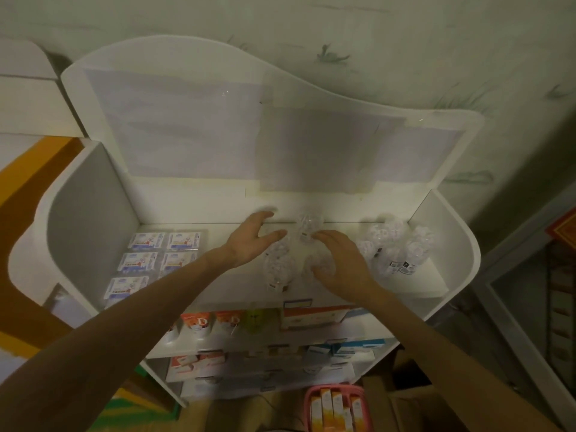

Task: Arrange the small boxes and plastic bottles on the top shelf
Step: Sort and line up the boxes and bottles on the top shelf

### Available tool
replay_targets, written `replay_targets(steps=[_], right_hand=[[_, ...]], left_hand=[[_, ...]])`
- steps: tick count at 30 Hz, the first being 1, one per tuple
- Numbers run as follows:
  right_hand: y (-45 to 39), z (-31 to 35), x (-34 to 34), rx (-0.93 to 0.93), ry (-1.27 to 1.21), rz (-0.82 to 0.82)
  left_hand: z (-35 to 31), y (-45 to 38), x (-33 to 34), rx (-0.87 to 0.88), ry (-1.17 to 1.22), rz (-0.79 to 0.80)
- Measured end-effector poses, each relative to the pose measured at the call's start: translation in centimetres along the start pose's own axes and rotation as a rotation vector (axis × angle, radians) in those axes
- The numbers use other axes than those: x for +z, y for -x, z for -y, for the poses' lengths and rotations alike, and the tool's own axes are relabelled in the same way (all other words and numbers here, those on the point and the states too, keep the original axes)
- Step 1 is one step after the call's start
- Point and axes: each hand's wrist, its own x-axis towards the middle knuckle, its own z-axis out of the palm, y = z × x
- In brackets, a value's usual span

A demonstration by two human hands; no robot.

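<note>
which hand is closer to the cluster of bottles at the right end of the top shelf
Right. The right hand lies just left of that cluster; the left hand is farther left.

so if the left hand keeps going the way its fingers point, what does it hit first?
Likely the shelf's back panel. The left hand points up and back, left of the rear clear bottle; nothing else shows in that line, though blur leaves depth unclear.

A white shelving unit (pixel 448 219) with a curved back panel stands against a pale, marbled wall (pixel 405 42). Lighting is dim. A pink basket (pixel 311 397) sits on the floor below, beside brown cardboard boxes (pixel 405 397).
</note>
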Motion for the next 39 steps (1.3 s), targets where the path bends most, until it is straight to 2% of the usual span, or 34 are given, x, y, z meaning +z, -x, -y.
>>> replay_targets(steps=[4, 7, 13, 23, 25, 28, 30, 32, 35, 37, 39], right_hand=[[0.6, -2.1, -1.7, 0.196, -0.134, 0.198], [0.7, -2.5, -1.8, 0.266, -0.159, 0.289], [1.0, -1.3, -1.2, 0.394, -0.274, 0.22], [1.1, 0.3, -0.2, 0.481, -0.088, 0.203], [1.0, 0.2, -0.1, 0.484, -0.136, 0.228], [1.1, -0.2, -0.1, 0.461, -0.37, 0.293], [1.1, -0.4, -0.1, 0.414, -0.413, 0.289], [0.9, -0.6, -0.2, 0.402, -0.356, 0.265], [0.5, -0.1, -0.6, 0.429, -0.129, 0.21], [0.2, 0.4, -0.8, 0.434, 0.006, 0.239], [0.0, 0.4, -0.9, 0.411, 0.03, 0.27]], left_hand=[[0.3, 0.9, 0.8, 0.12, -0.146, 0.0], [1.1, 1.4, 1.5, 0.106, -0.183, 0.071], [0.8, 2.0, 1.7, 0.048, -0.093, 0.101], [0.9, 2.2, 1.7, 0.028, -0.055, 0.097], [1.0, 2.2, 1.7, 0.029, -0.055, 0.096], [1.1, 2.2, 1.7, 0.023, -0.055, 0.096], [1.1, 2.2, 1.7, 0.024, -0.056, 0.099], [1.1, 2.0, 1.8, 0.026, -0.054, 0.106], [1.2, 1.9, 1.8, 0.026, -0.057, 0.1], [1.3, 1.8, 1.8, 0.024, -0.055, 0.103], [1.4, 1.8, 1.9, 0.026, -0.059, 0.102]])
